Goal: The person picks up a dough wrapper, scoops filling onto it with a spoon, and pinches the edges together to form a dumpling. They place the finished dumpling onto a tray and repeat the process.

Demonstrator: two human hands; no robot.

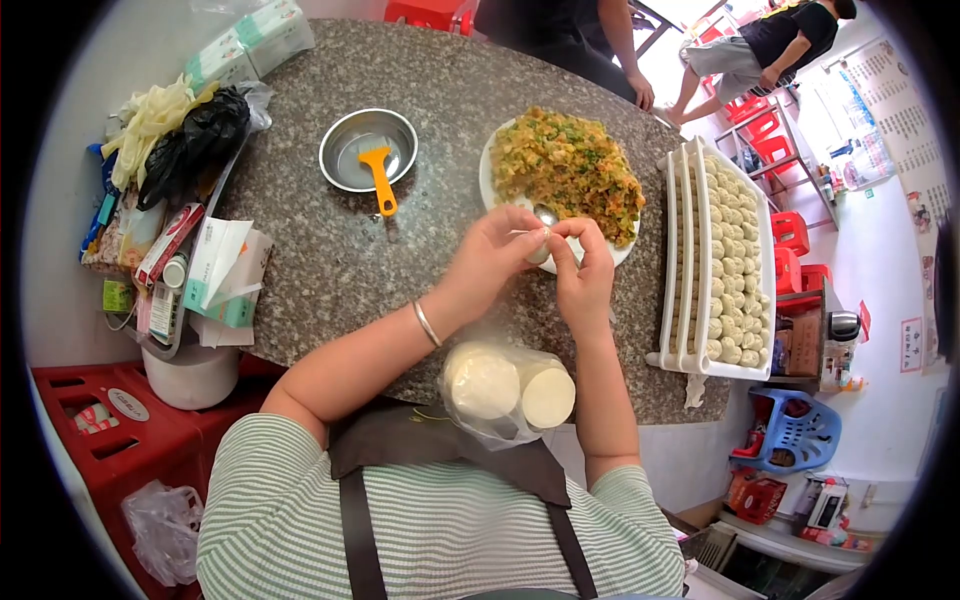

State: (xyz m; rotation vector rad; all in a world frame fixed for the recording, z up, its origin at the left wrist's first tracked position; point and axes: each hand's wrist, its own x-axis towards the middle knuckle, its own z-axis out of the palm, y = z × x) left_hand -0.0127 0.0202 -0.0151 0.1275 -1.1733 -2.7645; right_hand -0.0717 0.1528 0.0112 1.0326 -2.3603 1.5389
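Both hands meet over the near edge of a white plate [487, 180] heaped with chopped orange-and-green filling [570, 165]. My left hand [500, 245] and my right hand [585, 265] pinch a small pale dough piece [540, 254] between their fingertips; the fingers cover much of it. Just beyond the fingertips a metal spoon [545, 214] shows in part. Nearer my body, two stacks of round dough wrappers [484, 382] lie in a clear plastic bag at the table's edge.
A metal bowl [345, 145] holds an orange scraper [379, 180]. Stacked white trays [681, 260] of pleated dumplings [735, 255] stand at the right. Gloves [155, 125], a black bag and boxes crowd the left. Two people are beyond the table.
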